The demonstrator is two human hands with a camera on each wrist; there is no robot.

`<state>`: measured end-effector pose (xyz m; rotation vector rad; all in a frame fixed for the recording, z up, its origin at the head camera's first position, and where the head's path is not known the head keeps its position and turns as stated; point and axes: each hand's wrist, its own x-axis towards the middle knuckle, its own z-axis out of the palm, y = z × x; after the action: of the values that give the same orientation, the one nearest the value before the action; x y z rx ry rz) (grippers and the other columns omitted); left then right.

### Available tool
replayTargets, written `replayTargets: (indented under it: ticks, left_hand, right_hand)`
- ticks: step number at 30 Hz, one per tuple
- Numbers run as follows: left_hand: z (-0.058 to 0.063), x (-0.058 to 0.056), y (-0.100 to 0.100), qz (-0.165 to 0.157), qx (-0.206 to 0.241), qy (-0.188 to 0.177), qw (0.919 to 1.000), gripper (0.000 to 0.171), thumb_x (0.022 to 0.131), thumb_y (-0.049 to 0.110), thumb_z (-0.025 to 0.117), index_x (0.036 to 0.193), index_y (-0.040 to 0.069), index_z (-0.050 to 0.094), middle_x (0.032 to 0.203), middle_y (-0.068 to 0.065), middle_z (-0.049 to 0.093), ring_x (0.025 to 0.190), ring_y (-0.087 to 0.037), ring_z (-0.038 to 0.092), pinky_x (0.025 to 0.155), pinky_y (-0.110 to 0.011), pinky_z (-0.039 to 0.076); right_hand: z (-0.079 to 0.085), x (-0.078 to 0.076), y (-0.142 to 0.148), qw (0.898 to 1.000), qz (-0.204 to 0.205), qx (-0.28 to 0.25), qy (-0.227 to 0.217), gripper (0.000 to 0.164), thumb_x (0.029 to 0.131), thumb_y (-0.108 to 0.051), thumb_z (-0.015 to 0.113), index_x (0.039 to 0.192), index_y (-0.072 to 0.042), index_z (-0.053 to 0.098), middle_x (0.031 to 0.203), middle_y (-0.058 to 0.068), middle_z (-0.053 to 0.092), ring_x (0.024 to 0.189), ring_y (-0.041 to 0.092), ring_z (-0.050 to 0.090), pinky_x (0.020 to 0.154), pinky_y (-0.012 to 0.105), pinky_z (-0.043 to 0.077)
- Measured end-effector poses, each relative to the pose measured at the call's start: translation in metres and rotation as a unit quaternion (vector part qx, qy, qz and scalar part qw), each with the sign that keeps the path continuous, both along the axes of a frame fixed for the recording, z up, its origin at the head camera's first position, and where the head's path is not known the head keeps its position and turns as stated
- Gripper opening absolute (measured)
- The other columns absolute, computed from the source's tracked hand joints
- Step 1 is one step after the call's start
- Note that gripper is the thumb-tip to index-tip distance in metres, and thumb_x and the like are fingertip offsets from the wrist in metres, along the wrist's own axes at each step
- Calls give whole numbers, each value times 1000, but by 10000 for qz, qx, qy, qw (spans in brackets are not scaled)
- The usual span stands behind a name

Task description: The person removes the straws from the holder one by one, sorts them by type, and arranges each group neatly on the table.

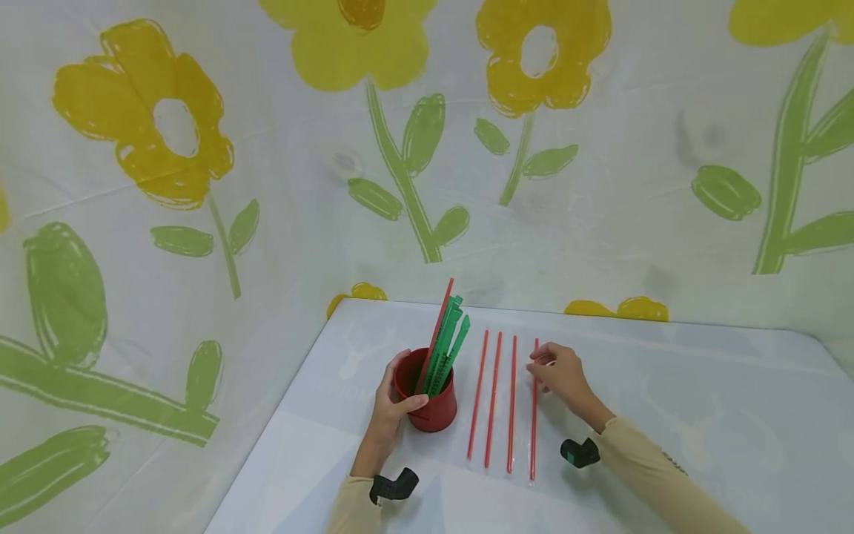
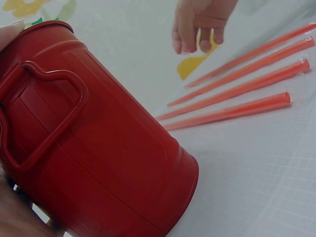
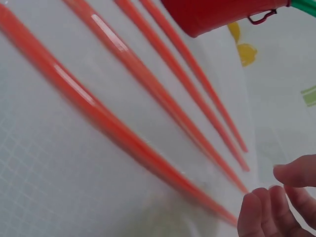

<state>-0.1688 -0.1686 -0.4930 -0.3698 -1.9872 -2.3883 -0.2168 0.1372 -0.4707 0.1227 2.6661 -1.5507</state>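
Note:
My left hand (image 1: 387, 411) holds a red metal bucket (image 1: 435, 417), thumb at its rim and fingers round its far side. Several green strips with dark print (image 1: 448, 345) and one red straw (image 1: 441, 315) lean out of it. In the left wrist view, a looped handle (image 2: 81, 94) shows on the bucket's side. Several red straws in clear wrappers lie in a row to its right. Over the far end of the rightmost straw (image 1: 533, 437) hovers my right hand (image 1: 563, 377). Its fingers (image 3: 251, 212) are loosely bent, with nothing between them and the thumb.
The white table (image 1: 700, 423) carries faint printed marks. Behind and to the left hangs a pale cloth (image 1: 280, 148) with yellow flowers and green leaves. A small black wrist camera sits on each sleeve, the right one (image 1: 579, 452) low over the table.

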Motion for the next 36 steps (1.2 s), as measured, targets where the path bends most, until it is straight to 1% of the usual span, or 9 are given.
replayTargets:
  ticks: [3, 8, 12, 15, 18, 21, 25, 28, 36]
  left_hand:
    - [-1, 0, 1, -13, 0, -25, 10000, 78, 79, 6, 64, 147, 13, 27, 140, -10, 40, 128, -30, 34, 95, -36, 45]
    - [-3, 2, 4, 35, 34, -94, 9999, 76, 79, 7, 65, 145, 16, 30, 140, -11, 40, 128, -30, 34, 94, -36, 45]
    - [-5, 4, 6, 35, 26, -110, 9999, 78, 79, 8, 65, 146, 15, 28, 141, -10, 39, 128, -30, 33, 95, -36, 45]
    - [-5, 3, 7, 21, 13, -80, 10000, 78, 79, 8, 64, 147, 14, 27, 141, -10, 39, 129, -30, 32, 94, -36, 45]
    - [-4, 2, 8, 20, 11, -32, 10000, 76, 79, 7, 63, 146, 16, 28, 141, -10, 39, 129, -30, 32, 94, -37, 46]
    - [-4, 0, 8, 20, 19, -1, 10000, 76, 80, 6, 63, 146, 15, 28, 141, -10, 39, 128, -30, 33, 94, -37, 46]
    - [-3, 0, 7, 21, 21, 15, 10000, 78, 80, 5, 62, 147, 11, 25, 141, -11, 39, 128, -30, 34, 95, -36, 45]
    - [-2, 0, 5, 38, 27, 8, 10000, 77, 80, 5, 62, 147, 11, 26, 141, -11, 39, 127, -30, 34, 95, -35, 45]
    - [-1, 1, 1, 65, 30, -12, 10000, 76, 79, 4, 63, 147, 13, 28, 140, -11, 40, 126, -29, 35, 95, -34, 44]
  right_hand:
    - [7, 1, 2, 9999, 46, -112, 106, 27, 88, -12, 65, 109, 4, 58, 95, 14, 59, 74, 28, 59, 62, 33, 55]
    - [20, -1, 3, 9991, 178, -233, 303, 29, 89, -13, 64, 111, 5, 58, 95, 14, 59, 81, 33, 60, 69, 39, 56]
    - [30, -2, 1, 9985, 259, -338, 352, 29, 90, -14, 63, 111, 4, 58, 96, 14, 60, 84, 32, 61, 70, 37, 56]
    - [38, -2, -2, 9977, 328, -447, 397, 27, 90, -14, 62, 111, 3, 58, 98, 14, 61, 83, 28, 62, 69, 34, 56]
    - [48, -3, -6, 9963, 405, -571, 504, 25, 91, -15, 62, 109, 2, 59, 100, 14, 62, 86, 31, 63, 69, 32, 56]
    - [59, -2, -13, 9946, 479, -699, 598, 24, 91, -16, 62, 108, 1, 59, 102, 15, 63, 90, 34, 63, 71, 35, 56]
    - [71, 0, -24, 9936, 480, -761, 684, 24, 91, -16, 62, 109, 0, 59, 105, 14, 63, 91, 29, 63, 75, 39, 55]
    - [76, 1, -31, 9933, 441, -772, 737, 25, 91, -18, 62, 111, -3, 60, 108, 12, 62, 91, 25, 63, 77, 40, 55]
    - [92, -3, -44, 9883, 530, -983, 1034, 29, 92, -22, 62, 116, -5, 59, 111, 11, 61, 95, 25, 62, 79, 39, 54]
